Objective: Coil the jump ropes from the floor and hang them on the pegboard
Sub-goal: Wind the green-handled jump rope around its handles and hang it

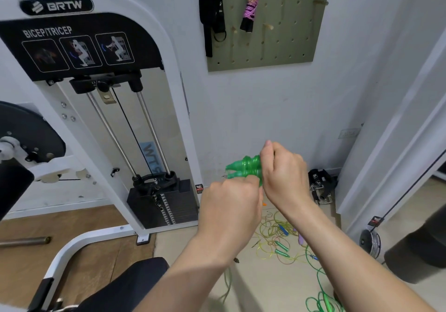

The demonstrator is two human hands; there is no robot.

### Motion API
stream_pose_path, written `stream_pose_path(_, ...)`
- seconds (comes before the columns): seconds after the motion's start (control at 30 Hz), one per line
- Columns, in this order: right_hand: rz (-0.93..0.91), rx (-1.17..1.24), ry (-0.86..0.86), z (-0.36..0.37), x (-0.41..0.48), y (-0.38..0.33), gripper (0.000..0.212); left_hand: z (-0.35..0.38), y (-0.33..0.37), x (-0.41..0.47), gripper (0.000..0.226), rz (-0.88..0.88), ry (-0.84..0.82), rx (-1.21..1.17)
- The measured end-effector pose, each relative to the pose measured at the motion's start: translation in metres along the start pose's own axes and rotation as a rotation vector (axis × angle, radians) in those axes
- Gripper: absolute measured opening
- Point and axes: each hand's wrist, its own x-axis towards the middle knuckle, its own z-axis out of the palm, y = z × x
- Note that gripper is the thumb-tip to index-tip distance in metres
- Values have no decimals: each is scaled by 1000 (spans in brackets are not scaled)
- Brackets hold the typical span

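Obs., mid-air in front of the wall, below the pegboard:

- Green jump rope is held at about waist level between both hands. Its two handles lie side by side, one above the other. Long axis runs roughly level, left to right. The tapered tips point left, toward the weight machine; the thick ends are buried in the right hand.
- Right hand: fingers wrapped round the thick ends of both handles, back of the hand up.
- Left hand: curled into a closed fist just under the lower handle, touching it. What lies inside the fist is hidden. A blurred green strand hangs below that wrist.
- Green cord trails loose on the floor at lower right, in loops.
- Tangle of ropes lies on the floor near the wall, beneath the hands: yellow-green strands, with teal and blue handles in it.
- On the pegboard: pink coiled rope hangs upright from a peg. Black straps hang at the board's left edge.
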Motion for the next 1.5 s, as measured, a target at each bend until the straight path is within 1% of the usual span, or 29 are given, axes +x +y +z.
stream_pose_path(0.07,-70,-94,-92,-5,1,3,42,-3,-7,2,30,50,59,-1)
stream_pose_path(0.13,-140,-180,-173,-12,3,3,44,-4,-17,4,26,89,126,-58)
stream_pose_path(0.17,-164,-216,-217,-15,4,3,44,-5,-22,7,22,88,132,-103)
stream_pose_path(0.23,-211,-242,-310,-22,1,3,44,-13,-32,15,19,32,90,-217)
stream_pose_path(0.27,-237,-226,-358,-24,-1,2,45,-18,-37,19,18,-17,44,-298)
stream_pose_path(0.3,-265,-200,-403,-26,-2,1,45,-21,-42,24,16,-69,-42,-403)
stream_pose_path(0.37,-293,-112,-472,-30,0,-2,46,-22,-49,31,10,-157,-289,-700)
stream_pose_path(0.4,-299,-60,-493,-32,2,-4,47,-23,-51,33,6,-189,-375,-851)
stream_pose_path(0.43,-310,-24,-506,-34,4,-5,49,-22,-53,34,4,-217,-421,-983)
stream_pose_path(0.53,-358,22,-481,-37,3,-13,48,-15,-56,33,16,-310,-485,-1270)
stream_pose_path(0.63,-361,127,-379,-32,5,-16,43,-2,-52,32,17,-455,-479,-1541)
stream_pose_path(0.73,-300,247,-277,-24,5,-17,42,11,-43,29,11,-610,-426,-1813)
stream_pose_path(0.8,-252,324,-220,-19,2,-18,40,17,-40,27,7,-636,-419,-1925)
stream_pose_path(0.87,-140,460,-178,-15,0,-21,39,18,-35,25,4,-643,-389,-1994)
stream_pose_path(0.93,1,620,-173,-12,0,-24,36,14,-30,25,12,-669,-334,-2043)
stream_pose_path(1.0,101,728,-155,-7,-1,-29,34,11,-25,28,8,-734,-280,-2083)
stream_pose_path(1.07,258,817,-125,-3,-1,-34,30,12,-23,31,6,-813,-250,-2097)
stream_pose_path(1.1,367,875,-105,-1,0,-37,27,15,-22,32,14,-825,-214,-2073)
stream_pose_path(1.13,479,948,-83,0,1,-39,23,18,-20,31,27,-808,-164,-2016)
stream_pose_path(1.17,569,1006,-51,2,2,-40,21,20,-16,29,39,-775,-126,-1936)
stream_pose_path(1.2,623,1032,-8,4,3,-40,21,22,-11,26,46,-740,-98,-1844)
stream_pose_path(1.23,651,1037,39,6,3,-39,24,23,-5,24,46,-719,-68,-1753)
stream_pose_path(1.33,688,1006,153,17,1,-37,31,27,2,23,31,-713,50,-1522)
stream_pose_path(1.43,660,888,257,27,-1,-32,28,31,0,24,30,-723,73,-1442)
stream_pose_path(1.5,613,787,318,28,-1,-28,24,29,1,19,31,-638,46,-1364)
